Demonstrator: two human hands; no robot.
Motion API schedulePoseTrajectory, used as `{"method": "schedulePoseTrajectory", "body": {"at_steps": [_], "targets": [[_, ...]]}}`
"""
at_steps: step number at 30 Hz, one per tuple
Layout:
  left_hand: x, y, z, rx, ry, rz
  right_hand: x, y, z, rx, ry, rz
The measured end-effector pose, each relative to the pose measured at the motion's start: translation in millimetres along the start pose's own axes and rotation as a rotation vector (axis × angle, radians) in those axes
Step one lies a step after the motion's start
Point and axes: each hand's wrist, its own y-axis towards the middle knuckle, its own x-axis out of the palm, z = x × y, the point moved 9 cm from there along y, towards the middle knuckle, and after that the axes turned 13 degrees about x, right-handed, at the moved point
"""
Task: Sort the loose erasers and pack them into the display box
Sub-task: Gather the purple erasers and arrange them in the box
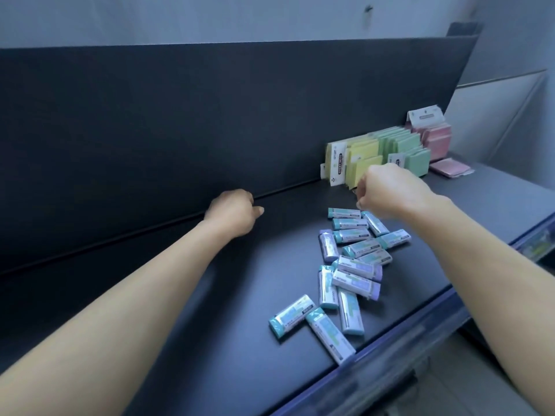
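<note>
We look down at a long, dark grey, matt shelf (210,295) with an upright dark back panel (180,115) behind it. Two bare forearms reach forward over it.

The left hand (232,211) sits near the shelf's back edge, about midway along. We see only its back. The fingers are curled under into a loose fist and the thumb tip points right. Nothing shows in its grip, and the palm is hidden.

The right hand (390,193) is further right, above the far end of the erasers and in front of the pads. Its fingers are also curled down and inward. It is blurred and the fingertips are turned away from us, so we cannot tell whether it pinches anything.

The small oblong erasers (354,267), wrapped in teal or lilac paper sleeves, lie loose in a jumbled strip. The strip runs from just under the right hand down to the shelf's front edge. Several overlap and point different ways, and the nearest one reaches the front edge. The print on the sleeves is too small to read.

Packs of square sticky-note pads (402,148) stand in a row against the back panel towards the shelf's right end: yellow, then green, then pink. The right hand covers part of the yellow and green ones.
</note>
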Motion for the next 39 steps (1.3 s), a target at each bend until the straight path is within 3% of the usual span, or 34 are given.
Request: {"method": "schedulePoseTrajectory", "body": {"at_steps": [5,9,17,24,31,36,39], "targets": [[3.7,0.4,4.7,0.081,-0.048,0.025,8.3,-7.8,7.0,0.054,0.0,-0.044],[3.7,-3.1,12.9,0.153,-0.097,0.034,16.5,-18.6,-10.8,-0.005,0.037,-0.138],[4.3,-18.8,16.2,0.12,-0.119,-0.098,33.3,-39.1,-46.6,-0.048,-0.022,-0.251],[-5.8,-42.5,11.6,0.092,-0.234,-0.086,44.7,-49.1,-69.6,-0.094,-0.148,-0.247],[-25.0,-83.6,4.5,-0.018,-0.32,0.008,41.4,-42.8,-94.8,-0.239,0.236,-0.377],[-47.4,-134.0,-22.7,-0.164,-0.314,0.113,41.3,-73.2,-148.1,-0.451,0.454,-0.62],[-67.3,-172.5,-44.9,-0.25,-0.309,0.182,32.1,-98.5,-185.6,-0.576,0.496,-0.608]]}}
